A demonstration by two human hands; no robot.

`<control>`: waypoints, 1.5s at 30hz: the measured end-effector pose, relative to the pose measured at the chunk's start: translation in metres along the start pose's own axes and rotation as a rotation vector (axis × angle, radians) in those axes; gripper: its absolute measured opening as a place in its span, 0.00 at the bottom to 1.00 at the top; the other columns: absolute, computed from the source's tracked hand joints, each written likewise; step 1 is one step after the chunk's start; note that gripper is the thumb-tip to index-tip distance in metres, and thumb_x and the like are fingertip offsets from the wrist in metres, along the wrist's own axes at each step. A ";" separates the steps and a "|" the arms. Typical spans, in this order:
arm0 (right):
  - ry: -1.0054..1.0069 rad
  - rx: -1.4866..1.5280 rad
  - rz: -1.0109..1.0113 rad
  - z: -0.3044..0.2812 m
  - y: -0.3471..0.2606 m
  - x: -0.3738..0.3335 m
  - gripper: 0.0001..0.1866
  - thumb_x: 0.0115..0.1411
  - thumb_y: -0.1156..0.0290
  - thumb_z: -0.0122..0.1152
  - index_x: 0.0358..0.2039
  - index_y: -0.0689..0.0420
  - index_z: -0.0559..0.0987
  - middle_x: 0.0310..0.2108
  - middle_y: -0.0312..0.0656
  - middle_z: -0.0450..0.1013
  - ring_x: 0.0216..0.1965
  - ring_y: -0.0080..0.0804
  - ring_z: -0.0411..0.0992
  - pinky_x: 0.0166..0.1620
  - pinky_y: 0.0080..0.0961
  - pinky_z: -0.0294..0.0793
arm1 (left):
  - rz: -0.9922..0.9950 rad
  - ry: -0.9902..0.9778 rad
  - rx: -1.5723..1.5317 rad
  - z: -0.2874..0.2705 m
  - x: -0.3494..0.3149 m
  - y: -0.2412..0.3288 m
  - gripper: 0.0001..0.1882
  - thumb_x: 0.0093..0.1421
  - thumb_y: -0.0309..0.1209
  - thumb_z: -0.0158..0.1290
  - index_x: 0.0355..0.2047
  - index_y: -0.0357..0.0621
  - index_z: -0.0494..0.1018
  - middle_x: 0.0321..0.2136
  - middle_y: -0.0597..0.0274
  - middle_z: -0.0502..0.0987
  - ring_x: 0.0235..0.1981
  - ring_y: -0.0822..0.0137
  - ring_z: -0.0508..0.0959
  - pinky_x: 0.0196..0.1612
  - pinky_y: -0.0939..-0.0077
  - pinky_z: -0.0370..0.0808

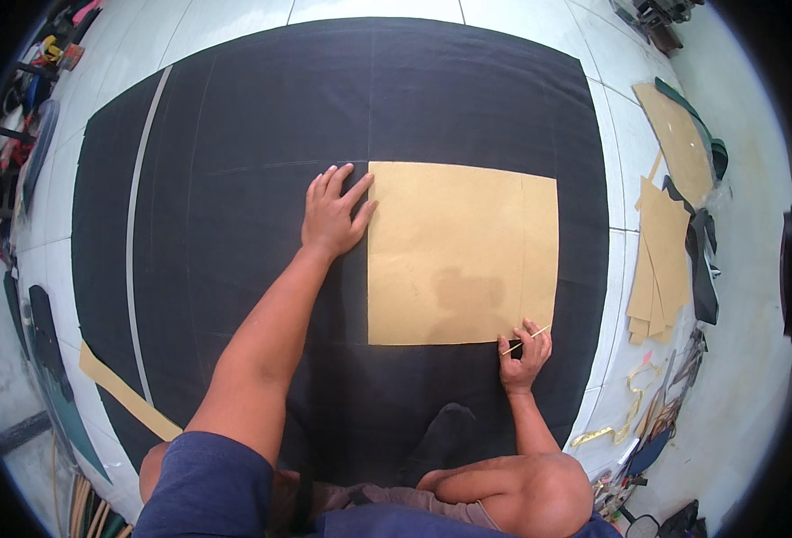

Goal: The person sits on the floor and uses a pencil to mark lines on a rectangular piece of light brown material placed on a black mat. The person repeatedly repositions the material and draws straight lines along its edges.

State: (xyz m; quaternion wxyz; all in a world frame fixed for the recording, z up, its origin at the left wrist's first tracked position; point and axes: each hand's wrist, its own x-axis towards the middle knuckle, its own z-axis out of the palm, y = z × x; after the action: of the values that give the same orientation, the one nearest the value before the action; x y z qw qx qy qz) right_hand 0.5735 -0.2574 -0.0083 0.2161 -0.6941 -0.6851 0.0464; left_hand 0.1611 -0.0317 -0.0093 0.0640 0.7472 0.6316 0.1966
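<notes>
A large black sheet of fabric (279, 117) is spread on the floor, marked with faint pale lines. On it lies a tan rectangular cardboard pattern (450, 242), flat, with a thin line near its right side. My left hand (333, 211) is open on the fabric, fingers spread, its thumb and a fingertip touching the pattern's left edge. At the bottom right corner, my right hand (526, 354) grips a thin pale stick (512, 348) slanting through its fingers. The stick's exact kind is not clear. Those fingers rest on the pattern's lower edge.
A long narrow grey strip (134, 206) crosses the fabric's left part. Near my left elbow lies a tan card strip (127, 394). Several tan card pieces (656, 260) are stacked on the white tiles at right, beside dark scraps and a yellow tape (631, 414). Clutter lines the left wall.
</notes>
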 end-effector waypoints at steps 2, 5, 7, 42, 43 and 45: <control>0.003 0.008 0.009 0.000 -0.001 0.002 0.19 0.61 0.55 0.73 0.46 0.50 0.80 0.58 0.44 0.77 0.64 0.50 0.68 0.69 0.56 0.56 | 0.003 0.006 0.000 -0.001 0.002 0.001 0.25 0.68 0.49 0.56 0.64 0.63 0.76 0.67 0.53 0.69 0.71 0.49 0.63 0.75 0.49 0.55; 0.005 0.014 0.015 0.001 0.001 0.000 0.19 0.61 0.56 0.73 0.47 0.51 0.79 0.58 0.44 0.76 0.64 0.50 0.68 0.70 0.56 0.56 | 0.012 0.017 -0.002 -0.002 0.002 0.002 0.25 0.68 0.49 0.56 0.64 0.63 0.76 0.66 0.53 0.69 0.71 0.49 0.63 0.75 0.49 0.55; -0.009 0.012 0.021 0.001 0.000 -0.002 0.19 0.62 0.57 0.72 0.48 0.52 0.79 0.59 0.45 0.76 0.64 0.50 0.69 0.70 0.56 0.56 | 0.015 0.021 -0.004 -0.002 -0.001 0.000 0.25 0.68 0.50 0.56 0.64 0.64 0.76 0.66 0.54 0.69 0.71 0.49 0.63 0.75 0.49 0.55; -0.029 -0.038 -0.030 0.004 0.006 -0.001 0.17 0.64 0.60 0.69 0.49 0.53 0.77 0.60 0.46 0.73 0.65 0.50 0.66 0.71 0.55 0.54 | 0.004 0.053 -0.006 0.003 -0.001 -0.003 0.24 0.68 0.52 0.55 0.63 0.68 0.77 0.67 0.56 0.69 0.71 0.51 0.63 0.75 0.51 0.56; -0.023 -0.044 -0.029 0.004 0.003 0.000 0.17 0.64 0.60 0.69 0.49 0.53 0.77 0.60 0.46 0.73 0.65 0.49 0.66 0.71 0.55 0.54 | 0.004 0.049 -0.003 0.002 -0.001 -0.003 0.24 0.68 0.52 0.55 0.63 0.69 0.77 0.67 0.56 0.68 0.71 0.51 0.63 0.75 0.51 0.56; -0.021 -0.050 -0.028 0.004 0.001 0.001 0.17 0.64 0.59 0.69 0.49 0.53 0.77 0.60 0.46 0.73 0.65 0.49 0.66 0.71 0.55 0.55 | 0.001 0.043 0.002 0.002 -0.001 -0.003 0.24 0.68 0.52 0.55 0.63 0.68 0.77 0.67 0.56 0.69 0.72 0.51 0.63 0.75 0.51 0.56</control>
State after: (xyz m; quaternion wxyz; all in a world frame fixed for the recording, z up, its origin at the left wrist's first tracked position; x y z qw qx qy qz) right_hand 0.5729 -0.2559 -0.0118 0.1922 -0.6891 -0.6980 0.0333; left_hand 0.1589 -0.0318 -0.0122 0.0495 0.7432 0.6328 0.2118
